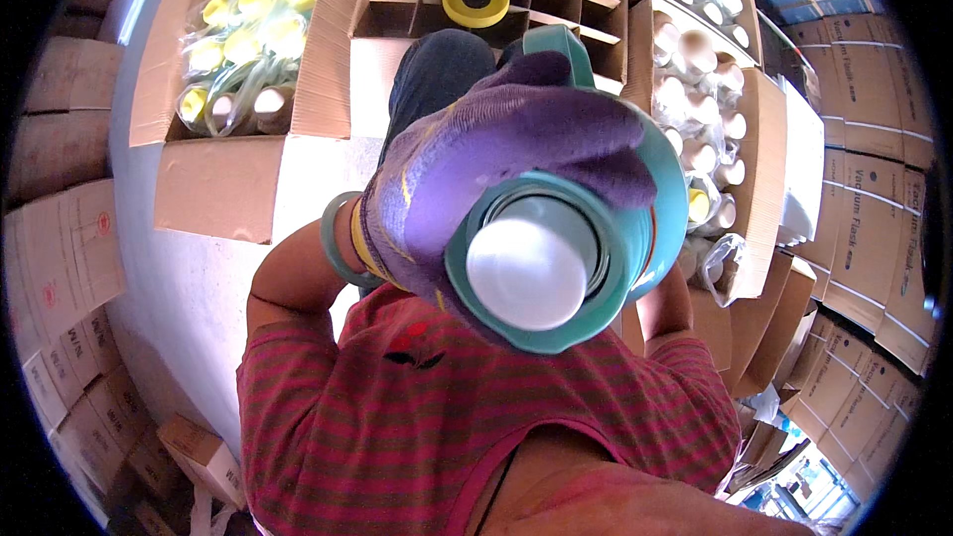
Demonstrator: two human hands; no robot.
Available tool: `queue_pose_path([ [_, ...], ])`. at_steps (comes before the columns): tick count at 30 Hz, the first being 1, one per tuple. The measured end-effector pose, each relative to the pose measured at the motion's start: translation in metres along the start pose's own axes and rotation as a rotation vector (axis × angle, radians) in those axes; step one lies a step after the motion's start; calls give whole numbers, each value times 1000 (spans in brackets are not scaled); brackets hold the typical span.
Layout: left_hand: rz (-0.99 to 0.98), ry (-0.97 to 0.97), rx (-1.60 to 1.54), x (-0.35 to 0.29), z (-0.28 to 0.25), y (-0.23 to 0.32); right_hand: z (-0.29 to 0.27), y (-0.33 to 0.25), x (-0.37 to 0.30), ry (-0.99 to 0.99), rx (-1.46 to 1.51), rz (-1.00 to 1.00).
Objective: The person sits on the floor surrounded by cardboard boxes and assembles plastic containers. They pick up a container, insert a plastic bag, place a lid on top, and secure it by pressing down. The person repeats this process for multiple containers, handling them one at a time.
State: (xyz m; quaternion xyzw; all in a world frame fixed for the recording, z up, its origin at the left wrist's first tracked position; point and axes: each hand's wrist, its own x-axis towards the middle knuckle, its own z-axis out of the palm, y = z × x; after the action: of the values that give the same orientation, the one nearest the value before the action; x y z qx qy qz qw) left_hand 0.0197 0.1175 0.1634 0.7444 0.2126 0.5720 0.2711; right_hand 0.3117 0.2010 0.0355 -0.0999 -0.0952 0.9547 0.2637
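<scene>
My left hand [496, 139], in a purple knit glove with a green bangle at the wrist, is closed around the neck of a teal vacuum flask [670, 179]. The flask is held up close in front of my chest with its top toward me. A white stopper [526, 263] sits in its mouth, and its teal handle [558, 45] sticks out on the far side. My right forearm shows only in part behind the flask, which hides the right hand. Beyond my knee, a yellow round lid with a dark centre [449, 5] rests on a divided carton.
The divided carton [586, 30] holds several white-topped bottles in its cells. An open carton [233, 119] of bagged, yellow-topped items stands to the left. More open cartons [764, 189] with pale-topped items are at the right. Stacked boxes [864, 228] line both sides.
</scene>
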Motion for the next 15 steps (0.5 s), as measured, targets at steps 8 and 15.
queue_pose_path([
  [8, 23, 7, -163, -7, -1, -3, 5, 2, 7, -12, 11, 25],
  [15, 14, 11, -235, -14, 0, -9, 3, 7, 8, -27, 39, 57],
])
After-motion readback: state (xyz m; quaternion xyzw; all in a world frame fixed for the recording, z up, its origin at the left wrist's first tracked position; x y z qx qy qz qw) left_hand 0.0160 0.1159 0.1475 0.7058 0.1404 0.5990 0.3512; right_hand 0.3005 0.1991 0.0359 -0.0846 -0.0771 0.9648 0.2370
